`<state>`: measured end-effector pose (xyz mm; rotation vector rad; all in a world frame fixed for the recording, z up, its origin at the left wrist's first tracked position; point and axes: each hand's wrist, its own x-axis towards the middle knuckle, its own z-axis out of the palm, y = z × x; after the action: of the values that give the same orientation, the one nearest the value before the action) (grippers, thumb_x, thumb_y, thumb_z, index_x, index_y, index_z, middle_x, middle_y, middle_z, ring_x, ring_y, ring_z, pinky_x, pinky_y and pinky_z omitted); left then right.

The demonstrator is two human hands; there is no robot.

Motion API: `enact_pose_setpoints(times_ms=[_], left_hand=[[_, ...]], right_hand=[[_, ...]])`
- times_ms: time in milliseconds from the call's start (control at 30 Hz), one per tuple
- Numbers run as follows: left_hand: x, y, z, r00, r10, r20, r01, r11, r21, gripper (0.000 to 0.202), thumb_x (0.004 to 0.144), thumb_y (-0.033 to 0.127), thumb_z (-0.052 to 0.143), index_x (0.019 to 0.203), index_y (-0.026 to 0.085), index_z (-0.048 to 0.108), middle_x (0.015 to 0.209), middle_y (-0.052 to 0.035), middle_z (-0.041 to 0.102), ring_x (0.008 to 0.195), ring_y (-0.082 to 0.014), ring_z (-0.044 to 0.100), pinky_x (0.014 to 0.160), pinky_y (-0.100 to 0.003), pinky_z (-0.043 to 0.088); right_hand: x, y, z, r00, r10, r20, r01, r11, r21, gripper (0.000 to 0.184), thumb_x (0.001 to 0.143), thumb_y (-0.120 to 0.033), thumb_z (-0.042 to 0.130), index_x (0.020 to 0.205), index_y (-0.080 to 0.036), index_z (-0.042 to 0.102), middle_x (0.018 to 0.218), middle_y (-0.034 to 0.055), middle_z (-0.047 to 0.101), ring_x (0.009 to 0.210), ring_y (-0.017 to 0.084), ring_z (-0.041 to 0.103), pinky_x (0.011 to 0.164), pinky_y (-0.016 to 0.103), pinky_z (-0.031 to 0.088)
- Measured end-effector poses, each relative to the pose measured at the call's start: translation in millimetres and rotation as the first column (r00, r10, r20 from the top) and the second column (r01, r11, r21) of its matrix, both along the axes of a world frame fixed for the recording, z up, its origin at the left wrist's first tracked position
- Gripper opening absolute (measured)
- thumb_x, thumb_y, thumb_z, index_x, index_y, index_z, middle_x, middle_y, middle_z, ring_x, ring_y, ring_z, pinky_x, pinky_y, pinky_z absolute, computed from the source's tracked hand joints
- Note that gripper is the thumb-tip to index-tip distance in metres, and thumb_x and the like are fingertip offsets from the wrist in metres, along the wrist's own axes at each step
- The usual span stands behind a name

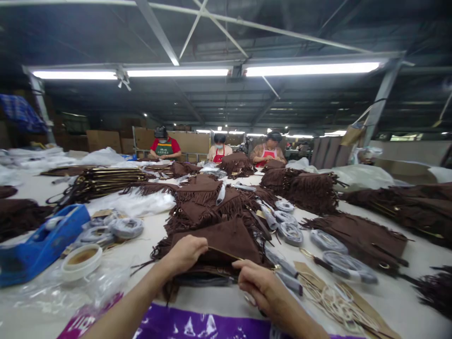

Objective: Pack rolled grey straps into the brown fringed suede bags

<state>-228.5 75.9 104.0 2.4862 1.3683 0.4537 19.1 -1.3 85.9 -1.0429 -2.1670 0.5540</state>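
Fringed brown bag (226, 235), at the near side of the counter (212, 296): we see the left hand (187, 252) pinching its gold-lined edge (226, 253), the right hand (257, 283) half-curled alongside, its hold unclear. We judge the edge is being worked; the next move calls for even tension.

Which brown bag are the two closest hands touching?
The nearest brown bag in the middle pile: the left hand and right hand are at its gold zip. The other bags lie farther back or to the sides.
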Motion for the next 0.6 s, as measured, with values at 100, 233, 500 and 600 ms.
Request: enact_pose_setpoints(times_ms=[100,233,500,600], left_hand=[[-2,10,8.7,0.995,-0.001,0.095,0.003,1.000,-0.021,0.029,0.090,0.027,0.040,0.063,0.019,0.046,0.061,0.0036,0.045,0.060,-0.0130,0.042,0.058,-0.022,0.030],[-5,21,8.8,0.982,0.020,0.188,-0.007,0.998,-0.068,0.029,0.088,0.030,0.041,0.061,0.019,0.043,0.060,0.0046,0.041,0.061,-0.0127,0.038,0.058,-0.022,0.028],[-6,54,-16.6,0.927,0.205,0.315,-0.127,0.960,-0.251,0.030,0.090,0.026,0.041,0.064,0.017,0.050,0.061,0.0044,0.046,0.062,-0.0126,0.046,0.061,-0.024,0.037],[-6,63,-28.4,0.912,0.278,0.302,-0.176,0.929,-0.325,0.028,0.095,0.031,0.049,0.074,0.014,0.058,0.069,0.0025,0.055,0.066,-0.0133,0.054,0.065,-0.027,0.045]], right_hand=[[-8,13,-1.4,0.986,-0.025,0.164,0.018,0.999,0.044,0.021,0.085,-0.008,0.044,0.077,-0.020,0.059,0.128,0.0103,0.062,0.111,0.020,0.062,0.088,0.028,0.048],[-17,25,-14.3,0.892,-0.093,0.442,0.020,0.985,0.169,0.031,0.077,0.003,0.043,0.086,-0.020,0.061,0.124,0.0081,0.066,0.094,0.020,0.070,0.073,0.024,0.049],[-55,27,-12.4,0.967,-0.106,0.233,0.080,0.989,0.121,0.023,0.083,-0.003,0.045,0.078,-0.020,0.059,0.082,0.0001,0.068,0.071,0.013,0.063,0.061,0.020,0.040],[-74,39,-9.0,0.975,-0.169,0.147,0.178,0.983,-0.046,0.022,0.084,-0.006,0.049,0.070,-0.020,0.059,0.066,-0.0019,0.064,0.066,0.014,0.060,0.060,0.021,0.037]])
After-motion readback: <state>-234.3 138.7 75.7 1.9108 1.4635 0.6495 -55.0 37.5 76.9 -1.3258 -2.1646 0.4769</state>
